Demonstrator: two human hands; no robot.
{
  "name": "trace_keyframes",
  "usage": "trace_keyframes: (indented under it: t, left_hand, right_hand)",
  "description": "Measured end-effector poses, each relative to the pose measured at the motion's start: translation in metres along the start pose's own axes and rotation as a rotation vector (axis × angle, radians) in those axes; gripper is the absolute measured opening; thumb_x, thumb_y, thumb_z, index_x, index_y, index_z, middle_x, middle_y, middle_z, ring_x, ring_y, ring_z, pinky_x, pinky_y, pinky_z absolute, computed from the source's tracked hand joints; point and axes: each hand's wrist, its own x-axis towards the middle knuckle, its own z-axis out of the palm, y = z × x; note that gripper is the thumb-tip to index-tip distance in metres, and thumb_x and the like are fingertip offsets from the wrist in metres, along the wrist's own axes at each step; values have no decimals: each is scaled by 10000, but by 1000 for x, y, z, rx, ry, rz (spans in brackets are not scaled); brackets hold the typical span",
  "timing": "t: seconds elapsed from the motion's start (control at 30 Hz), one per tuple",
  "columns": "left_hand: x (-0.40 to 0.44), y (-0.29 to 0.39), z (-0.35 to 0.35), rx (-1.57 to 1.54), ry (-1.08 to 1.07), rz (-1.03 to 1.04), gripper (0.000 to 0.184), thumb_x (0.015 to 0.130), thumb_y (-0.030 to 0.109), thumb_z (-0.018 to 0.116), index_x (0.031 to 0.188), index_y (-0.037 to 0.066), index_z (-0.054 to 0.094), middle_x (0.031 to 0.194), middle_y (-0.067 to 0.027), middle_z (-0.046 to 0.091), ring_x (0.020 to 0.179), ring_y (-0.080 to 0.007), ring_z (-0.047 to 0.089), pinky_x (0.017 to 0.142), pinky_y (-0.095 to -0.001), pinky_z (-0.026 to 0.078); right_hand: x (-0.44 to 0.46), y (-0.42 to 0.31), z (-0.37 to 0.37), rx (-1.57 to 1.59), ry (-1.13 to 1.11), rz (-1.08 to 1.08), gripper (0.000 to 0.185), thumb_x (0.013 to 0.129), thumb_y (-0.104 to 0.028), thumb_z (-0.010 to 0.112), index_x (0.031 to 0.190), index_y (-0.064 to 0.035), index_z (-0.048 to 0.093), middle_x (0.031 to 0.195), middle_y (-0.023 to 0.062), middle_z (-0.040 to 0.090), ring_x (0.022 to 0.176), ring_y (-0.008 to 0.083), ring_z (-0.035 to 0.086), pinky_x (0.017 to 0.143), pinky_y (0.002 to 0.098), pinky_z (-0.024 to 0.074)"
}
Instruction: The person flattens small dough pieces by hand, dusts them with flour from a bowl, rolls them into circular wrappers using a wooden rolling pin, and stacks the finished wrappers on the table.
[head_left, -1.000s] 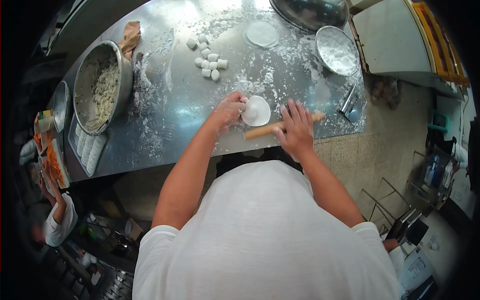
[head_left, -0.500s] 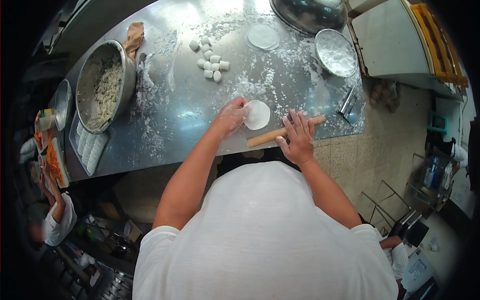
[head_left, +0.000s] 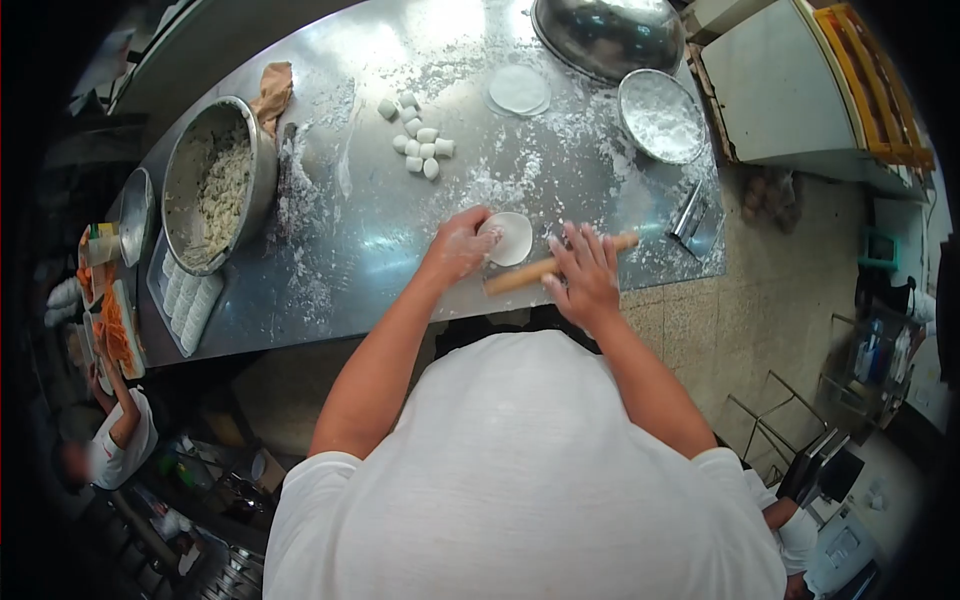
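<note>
- Our left hand (head_left: 462, 247) pinches the dough round (head_left: 514, 240), apart from our right hand (head_left: 586, 277), spread flat on the rolling pin (head_left: 523, 275).
- Dough round lies between, nearer left; rolling pin slants up rightward.

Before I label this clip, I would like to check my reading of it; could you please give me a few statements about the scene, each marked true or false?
1. The left hand is at the edge of a flat dough round. True.
2. The wooden rolling pin lies under the left hand. False: it is under the right hand.
3. Small dough pieces lie grouped on the metal table. True.
4. White powder fills a bowl at the picture's lower left. False: its bowl stands toward the upper right.
5. The large bowl at the left holds a pale, clumpy mixture. True.
</note>
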Motion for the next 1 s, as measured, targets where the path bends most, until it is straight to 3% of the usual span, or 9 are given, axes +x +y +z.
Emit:
trace_keyframes:
  t: [0.03, 0.17, 0.23, 0.37, 0.47, 0.53, 0.63, 0.7, 1.0]
  left_hand:
    - [7, -28, 12, -479, -55, -142, 207, 951, 183, 673, 1068, 13, 684, 851, -30, 668, 789, -114, 627, 677, -318, 516]
    - [-1, -22, 9, -563, -10, -283, 229, 939, 174, 688, 1102, 14, 680, 853, -21, 660, 750, -95, 594, 635, -286, 481]
    - [-3, -10, -5, -9, -77, -153, 229, 938, 176, 688, 1098, 12, 692, 835, -22, 671, 697, -114, 595, 648, -296, 496]
    - [7, 15, -9, 128, 145, -64, 274, 900, 223, 690, 1085, 22, 723, 865, -169, 739, 773, -307, 706, 777, -407, 544]
    - [21, -9, -4, 269, 235, 176, 233, 913, 187, 702, 1083, 29, 727, 810, -96, 732, 703, -158, 665, 695, -339, 525]
    - [17, -2, -9, 236, 169, 117, 232, 923, 212, 704, 1050, 19, 728, 816, -75, 727, 734, -177, 686, 700, -338, 528]
    - [16, -20, -12, -90, 21, 74, 218, 951, 219, 677, 1036, 19, 691, 859, -57, 704, 803, -196, 701, 700, -320, 537]
    - [21, -33, -8, -1144, -109, -4, 176, 961, 153, 648, 1095, 42, 618, 965, -61, 672, 886, -208, 697, 744, -322, 581]
    - [136, 51, -16, -1010, -76, 90, 370, 940, 41, 685, 1275, 46, 526, 1096, -111, 653, 978, -228, 694, 776, -414, 651]
  right_hand:
    - [-18, 0, 1, -14, 14, -17, 634, 920, -473, 638, 1471, -169, 563, 1609, 146, 417, 1512, 375, 332, 1234, 569, 212]
    - [4, -5, -9, 7, -26, -22, 635, 918, -488, 636, 1468, -177, 569, 1610, 147, 415, 1506, 380, 337, 1232, 556, 224]
    - [46, -10, -6, 6, -43, 35, 652, 933, -520, 611, 1489, -183, 552, 1639, 159, 364, 1532, 378, 287, 1240, 546, 215]
    - [127, -13, 3, -67, 57, 77, 661, 956, -544, 572, 1504, -176, 541, 1643, 183, 354, 1534, 383, 289, 1238, 545, 223]
    - [127, -16, 0, -49, 173, 42, 647, 953, -532, 587, 1483, -161, 564, 1623, 198, 387, 1518, 391, 322, 1234, 554, 224]
    - [91, -13, -2, -56, 88, -14, 615, 941, -507, 613, 1441, -149, 598, 1603, 188, 419, 1501, 393, 349, 1242, 551, 207]
    - [31, -2, -4, 1, 22, -44, 565, 927, -470, 645, 1388, -144, 636, 1566, 152, 476, 1470, 379, 399, 1246, 544, 202]
    - [10, 3, -6, 16, 64, -20, 523, 920, -441, 657, 1349, -142, 662, 1531, 114, 521, 1444, 355, 436, 1242, 536, 216]
    - [29, 16, -4, 49, 138, 54, 484, 918, -418, 672, 1303, -124, 690, 1509, 100, 547, 1414, 333, 465, 1239, 514, 230]
